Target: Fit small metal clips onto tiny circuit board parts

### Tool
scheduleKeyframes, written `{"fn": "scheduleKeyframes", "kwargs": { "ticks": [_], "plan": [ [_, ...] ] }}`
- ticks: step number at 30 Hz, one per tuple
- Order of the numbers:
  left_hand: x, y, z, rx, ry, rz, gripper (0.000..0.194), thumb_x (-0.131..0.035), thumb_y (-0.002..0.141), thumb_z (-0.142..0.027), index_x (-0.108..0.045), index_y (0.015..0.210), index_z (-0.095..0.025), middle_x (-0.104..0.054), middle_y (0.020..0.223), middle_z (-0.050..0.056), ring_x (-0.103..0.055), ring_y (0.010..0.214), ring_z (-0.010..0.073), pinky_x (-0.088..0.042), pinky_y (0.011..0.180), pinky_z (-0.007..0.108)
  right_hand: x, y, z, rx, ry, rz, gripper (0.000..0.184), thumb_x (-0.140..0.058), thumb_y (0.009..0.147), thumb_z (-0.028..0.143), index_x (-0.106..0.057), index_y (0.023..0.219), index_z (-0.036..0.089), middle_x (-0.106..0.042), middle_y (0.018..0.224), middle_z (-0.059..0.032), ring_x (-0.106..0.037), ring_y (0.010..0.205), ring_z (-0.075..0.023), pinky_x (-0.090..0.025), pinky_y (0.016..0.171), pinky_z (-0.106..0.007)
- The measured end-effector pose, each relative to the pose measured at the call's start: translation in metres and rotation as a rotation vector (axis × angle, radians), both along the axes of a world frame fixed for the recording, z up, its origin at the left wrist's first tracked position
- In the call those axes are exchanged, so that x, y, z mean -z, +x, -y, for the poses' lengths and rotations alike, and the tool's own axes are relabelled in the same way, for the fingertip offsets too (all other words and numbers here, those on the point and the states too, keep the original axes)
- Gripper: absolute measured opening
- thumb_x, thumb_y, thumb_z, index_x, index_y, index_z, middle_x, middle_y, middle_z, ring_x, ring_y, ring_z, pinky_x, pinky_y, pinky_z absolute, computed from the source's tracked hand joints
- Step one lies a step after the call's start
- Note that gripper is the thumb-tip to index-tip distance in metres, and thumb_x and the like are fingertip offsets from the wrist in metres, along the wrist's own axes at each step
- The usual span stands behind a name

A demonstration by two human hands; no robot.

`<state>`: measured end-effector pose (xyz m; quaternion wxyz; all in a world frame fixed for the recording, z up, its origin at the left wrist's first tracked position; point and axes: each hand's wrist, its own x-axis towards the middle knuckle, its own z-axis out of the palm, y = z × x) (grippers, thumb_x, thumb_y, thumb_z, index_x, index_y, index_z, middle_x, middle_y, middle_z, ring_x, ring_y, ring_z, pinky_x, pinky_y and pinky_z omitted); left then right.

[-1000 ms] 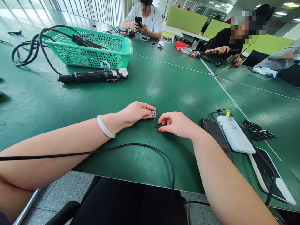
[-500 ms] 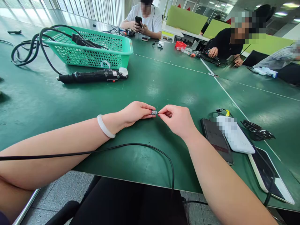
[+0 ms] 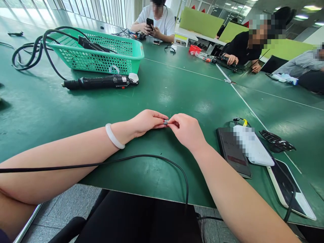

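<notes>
And it's close work at the near side of the bench [image 3: 152, 98], with both hands meeting over one tiny part [image 3: 165, 122]! The left hand [image 3: 149, 122] has it by the left end, thumb below and fingers above, a white bangle [image 3: 114, 136] round the wrist. In from the other side comes the right hand [image 3: 186, 130], thumb and forefinger pinched together on the right end; whether something smaller sits between those fingertips, it's too small to tell. The part shows just a sliver of grey in the gap, low over the green top. A black cable [image 3: 149, 156] crosses the left forearm and bends down toward the bench edge. Out to the right, a dark phone [image 3: 234, 155] lies beside a white slab [image 3: 258, 152], with a white-edged device [image 3: 291, 189] nearer the edge. Over on the far left, a black tool [image 3: 98, 82] lies just in front of a green basket [image 3: 121, 64], its lead looping round. Across the bench, a person in white holds a phone [image 3: 150, 23] with both hands.
</notes>
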<state>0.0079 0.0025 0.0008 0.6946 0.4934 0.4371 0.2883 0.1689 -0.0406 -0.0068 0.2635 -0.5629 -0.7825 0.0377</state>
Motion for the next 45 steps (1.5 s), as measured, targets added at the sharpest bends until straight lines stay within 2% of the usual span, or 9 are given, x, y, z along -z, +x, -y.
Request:
{"fn": "scheduleKeyframes", "kwargs": {
  "ticks": [5, 18, 26, 31, 36, 40, 45],
  "plan": [
    [-0.003, 0.0, 0.002, 0.02, -0.004, 0.006, 0.014, -0.066, 0.069, -0.009, -0.073, 0.081, -0.011, -0.072, 0.083, 0.007, -0.066, 0.077, 0.0105, -0.048, 0.093, 0.028, 0.0, 0.004, -0.003, 0.049, -0.05, -0.054, 0.015, -0.058, 0.08, 0.02, -0.068, 0.091, 0.022, -0.066, 0.082, -0.0026, -0.058, 0.072, -0.0157, -0.044, 0.067, -0.029],
    [-0.002, -0.001, 0.002, 0.018, 0.021, -0.006, 0.017, -0.07, 0.065, -0.011, -0.073, 0.082, -0.011, -0.072, 0.085, 0.008, -0.065, 0.078, 0.0119, -0.048, 0.095, 0.031, 0.001, 0.006, -0.004, 0.027, -0.083, -0.102, 0.013, -0.062, 0.078, 0.026, -0.071, 0.085, 0.022, -0.067, 0.079, -0.0024, -0.058, 0.068, -0.0151, -0.046, 0.064, -0.029],
    [-0.004, 0.001, 0.003, -0.024, -0.014, 0.032, 0.015, -0.058, 0.076, -0.008, -0.069, 0.086, -0.006, -0.07, 0.088, 0.011, -0.066, 0.083, 0.014, -0.049, 0.093, 0.029, -0.001, 0.006, -0.004, 0.038, -0.073, -0.098, 0.011, -0.064, 0.076, 0.027, -0.071, 0.083, 0.021, -0.065, 0.073, -0.0017, -0.055, 0.063, -0.0138, -0.043, 0.06, -0.028],
    [-0.002, 0.001, 0.002, -0.07, -0.044, 0.078, 0.024, -0.053, 0.079, -0.009, -0.063, 0.101, -0.006, -0.069, 0.089, 0.012, -0.067, 0.082, 0.0154, -0.05, 0.092, 0.032, 0.0, 0.007, -0.007, 0.081, -0.031, -0.116, 0.01, -0.065, 0.074, 0.025, -0.069, 0.083, 0.02, -0.064, 0.075, -0.0012, -0.054, 0.063, -0.013, -0.042, 0.061, -0.028],
    [-0.002, -0.001, 0.001, -0.075, -0.066, 0.106, 0.044, -0.053, 0.078, -0.008, -0.051, 0.122, -0.007, -0.065, 0.111, 0.017, -0.067, 0.089, 0.0195, -0.049, 0.093, 0.038, 0.006, 0.011, -0.012, 0.105, 0.044, -0.128, 0.011, -0.066, 0.075, 0.026, -0.068, 0.083, 0.019, -0.064, 0.076, -0.0016, -0.053, 0.064, -0.0126, -0.042, 0.063, -0.027],
    [-0.002, -0.002, 0.001, -0.042, -0.061, 0.101, 0.052, -0.05, 0.074, 0.001, -0.048, 0.125, -0.007, -0.06, 0.122, 0.019, -0.067, 0.093, 0.0195, -0.048, 0.096, 0.037, 0.009, 0.011, -0.015, 0.118, 0.064, -0.114, 0.011, -0.064, 0.076, 0.026, -0.068, 0.085, 0.019, -0.064, 0.078, -0.0017, -0.055, 0.068, -0.0138, -0.041, 0.063, -0.027],
    [-0.003, -0.002, 0.001, -0.021, -0.061, 0.093, 0.056, -0.047, 0.07, 0.007, -0.048, 0.125, -0.007, -0.059, 0.122, 0.02, -0.067, 0.095, 0.0204, -0.047, 0.096, 0.036, 0.013, 0.011, -0.018, 0.117, 0.13, -0.076, 0.011, -0.063, 0.077, 0.025, -0.067, 0.086, 0.02, -0.065, 0.08, -0.0019, -0.055, 0.071, -0.0149, -0.04, 0.064, -0.028]
  ]
}}
